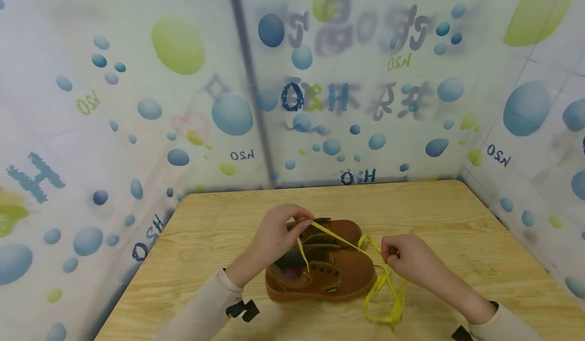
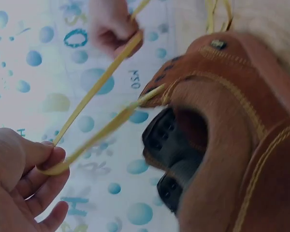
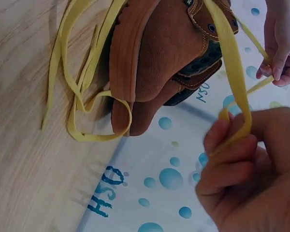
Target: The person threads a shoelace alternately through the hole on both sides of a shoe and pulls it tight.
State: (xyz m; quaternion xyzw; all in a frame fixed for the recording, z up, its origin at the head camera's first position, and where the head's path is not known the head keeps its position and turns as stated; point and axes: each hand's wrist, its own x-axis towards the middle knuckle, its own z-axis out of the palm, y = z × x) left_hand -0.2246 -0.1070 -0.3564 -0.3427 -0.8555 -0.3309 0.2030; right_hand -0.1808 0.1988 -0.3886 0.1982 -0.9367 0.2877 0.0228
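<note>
Two brown lace-up shoes stand side by side, the near shoe (image 1: 354, 275) partly covering the far shoe (image 1: 348, 230). Their toes point right. Above the near shoe's opening, my left hand (image 1: 279, 229) pinches a yellow shoelace (image 1: 338, 237) between thumb and fingers. From there one stretch hangs to the near shoe's eyelet flap (image 3: 210, 21); I cannot tell whether it passes through an eyelet. Another stretch runs to my right hand (image 1: 413, 257), beyond the toes, whose curled fingers hold the lace. In the right wrist view, the lace (image 3: 234, 72) loops over those fingers.
More yellow lace (image 1: 396, 308) lies in loose loops on the wooden table (image 1: 219, 270), right of the toes. Behind and at both sides stands a white curtain (image 1: 192, 102) with blue and green dots. Black bands (image 1: 242, 309) sit at both wrists.
</note>
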